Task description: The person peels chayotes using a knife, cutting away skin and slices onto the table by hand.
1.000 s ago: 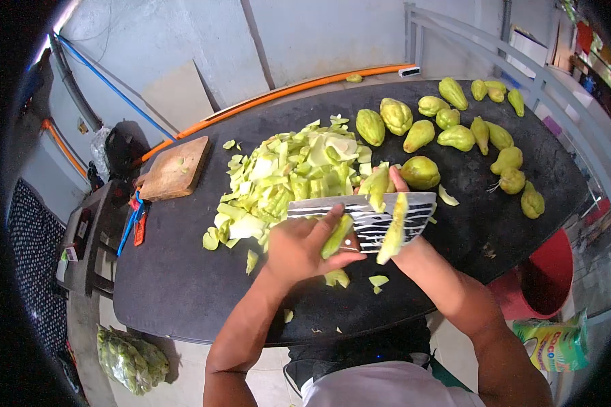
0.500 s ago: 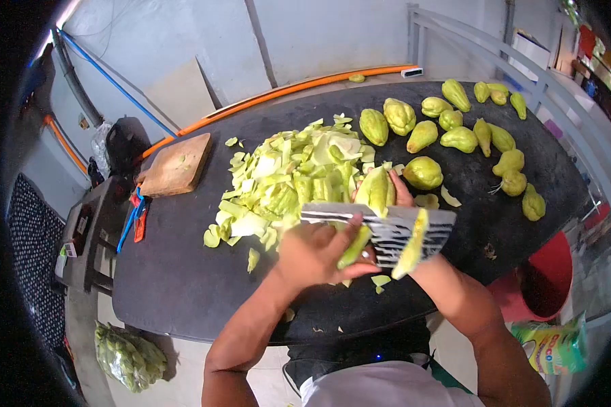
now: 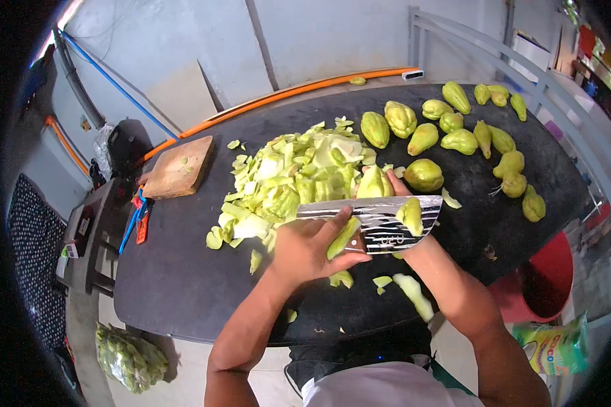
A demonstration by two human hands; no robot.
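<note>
My left hand [image 3: 309,247] is closed around the brown handle of a broad kitchen knife [image 3: 380,222]. Its wet, streaked blade points right. A green chayote slice [image 3: 344,237] lies at my left thumb over the handle, and a yellow-green piece [image 3: 410,216] clings to the blade. Behind the knife, my right hand [image 3: 397,184] grips a partly cut chayote [image 3: 375,183]; the blade hides its lower part and most of that hand. A blurred pale strip [image 3: 414,297] is beside my right forearm. Next to the knife lies a heap of cut chayote pieces [image 3: 278,183].
Several whole chayotes [image 3: 459,140] are spread over the right of the dark table [image 3: 183,271]. A wooden board [image 3: 178,167] lies at the left edge near an orange-handled tool [image 3: 142,227]. A red bin [image 3: 550,278] stands at lower right, a filled plastic bag [image 3: 129,358] at lower left.
The long strip on the blade has dropped toward the table's near edge, and a shorter piece now clings there. The knife has shifted slightly left. Both hands keep their grips.
</note>
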